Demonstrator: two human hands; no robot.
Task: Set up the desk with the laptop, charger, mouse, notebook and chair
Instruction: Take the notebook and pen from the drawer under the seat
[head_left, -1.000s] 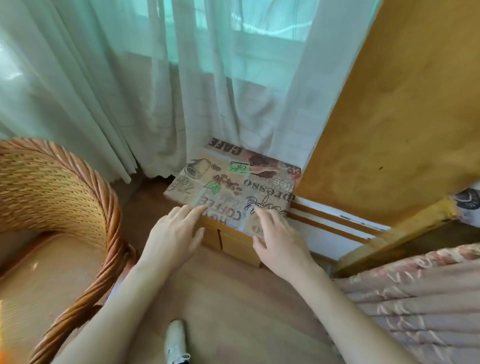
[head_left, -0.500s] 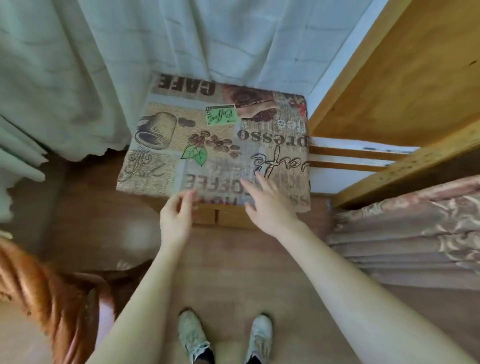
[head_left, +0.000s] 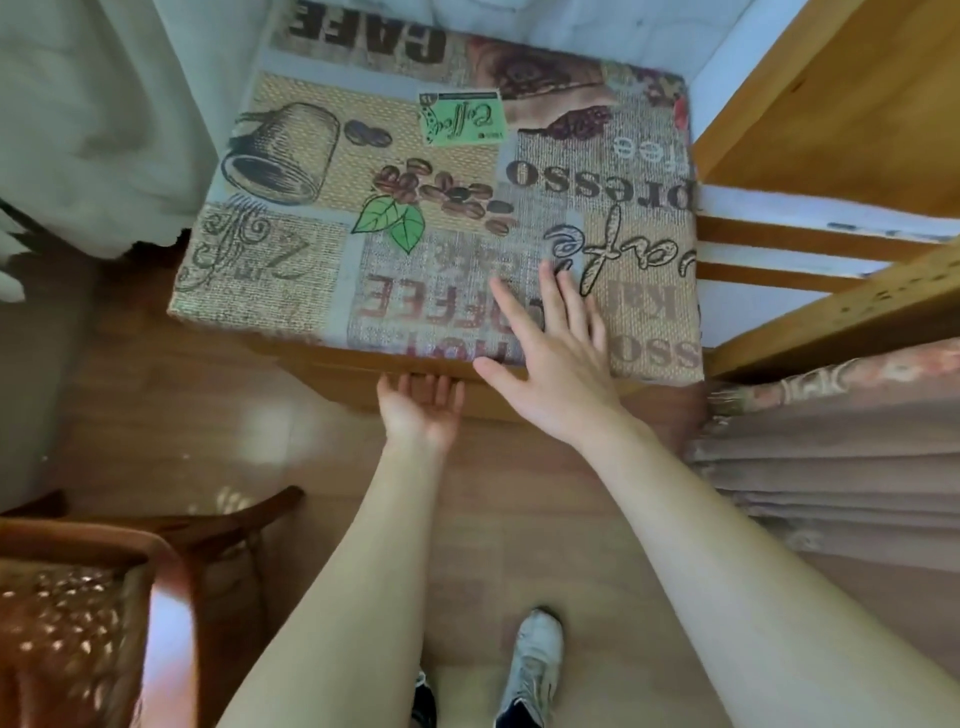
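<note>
The chair is a low wooden seat with a coffee-print cushion (head_left: 415, 208), standing on the floor against the curtain. My right hand (head_left: 556, 374) lies flat on the cushion's near right part, fingers spread. My left hand (head_left: 418, 410) is palm up at the wooden front rail (head_left: 358, 374) just below the cushion. Its fingers are extended and their tips are hidden under the cushion's edge. No laptop, charger, mouse or notebook is in view.
A wooden panel and frame (head_left: 831, 104) stand right beside the chair, with a pleated patterned fabric (head_left: 831, 467) below them. A white curtain (head_left: 93, 104) hangs at the left. A wicker armchair (head_left: 78, 623) fills the lower left. My shoes (head_left: 530, 670) stand on the wood floor.
The view has dropped closer over the chair. My left hand turned palm up and slid below the cushion's front edge; my right hand moved further onto the cushion.
</note>
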